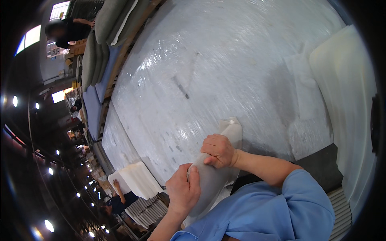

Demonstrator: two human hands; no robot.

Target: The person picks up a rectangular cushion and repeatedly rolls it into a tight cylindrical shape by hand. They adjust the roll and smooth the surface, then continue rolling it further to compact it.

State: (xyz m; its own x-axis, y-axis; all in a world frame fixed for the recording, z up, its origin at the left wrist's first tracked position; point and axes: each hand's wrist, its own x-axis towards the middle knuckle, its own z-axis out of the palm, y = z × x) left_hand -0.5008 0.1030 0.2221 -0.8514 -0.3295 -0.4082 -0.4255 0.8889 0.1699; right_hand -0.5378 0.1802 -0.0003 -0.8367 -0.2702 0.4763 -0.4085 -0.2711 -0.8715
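Note:
My left hand (pixel 184 188) and my right hand (pixel 218 151) are both closed on the edge of a light grey fabric cover (pixel 209 177). The hands sit a short way apart, the right one farther from me. The cover hangs against my front at the near edge of a large table (pixel 225 80) wrapped in clear plastic film. Its pale far end (pixel 232 125) lies on the film just past my right hand. Whether anything is inside the cover I cannot tell. My body hides its lower part.
White foam-like sheets (pixel 341 80) drape at the right. A white padded piece (pixel 138 180) stands at the table's left end, near a co-worker's hand (pixel 116 184). Grey cushions (pixel 96 60) are stacked at the far left, where another person (pixel 70 32) stands. A dark mark (pixel 181 87) shows on the table.

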